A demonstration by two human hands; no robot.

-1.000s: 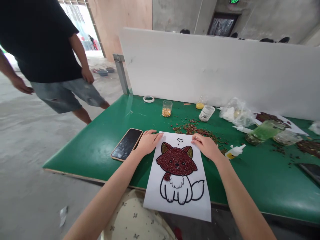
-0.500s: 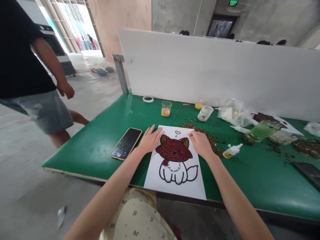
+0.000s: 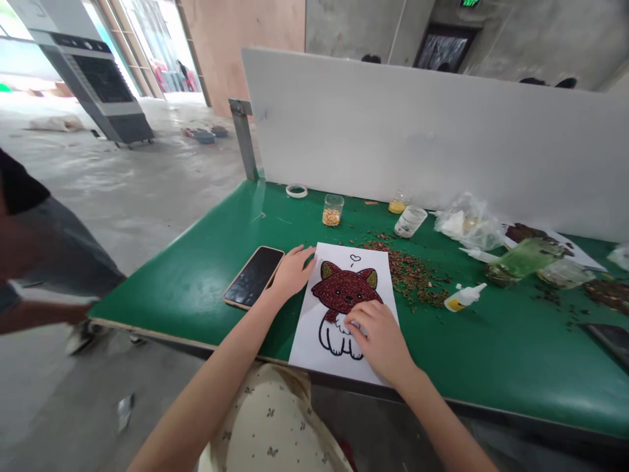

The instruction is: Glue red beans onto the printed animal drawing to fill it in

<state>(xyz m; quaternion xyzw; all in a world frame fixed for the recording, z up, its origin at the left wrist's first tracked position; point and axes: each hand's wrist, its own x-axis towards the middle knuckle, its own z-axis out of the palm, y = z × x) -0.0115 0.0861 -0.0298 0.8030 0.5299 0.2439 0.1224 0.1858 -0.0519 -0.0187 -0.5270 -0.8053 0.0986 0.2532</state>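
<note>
A white sheet of paper (image 3: 305, 347) lies at the table's front edge. On it is an outlined fox picture (image 3: 339, 288), its head covered in reddish-brown grains and its ears in greenish ones; the body shows bare white where visible. My left hand (image 3: 293, 272) rests at the sheet's upper left edge, fingers stretched out, beside a phone (image 3: 253, 276). Over the fox's chest, my right hand (image 3: 379, 335) has its fingers drawn together in a pinch and hides the tail. Whatever may be between those fingertips is too small to make out.
Loose brown and green grains (image 3: 417, 275) spread right of the sheet, near a glue bottle (image 3: 462, 298). Behind stand a cup of yellow kernels (image 3: 333, 213), a clear jar (image 3: 410, 221) and a plastic bag (image 3: 472, 223). A white partition (image 3: 393, 124) borders the table; a person (image 3: 49, 242) is at left.
My right hand has left the sheet's upper right corner and come down over the fox's chest. The left hand stays at the left edge. The person has moved further left and lower in view.
</note>
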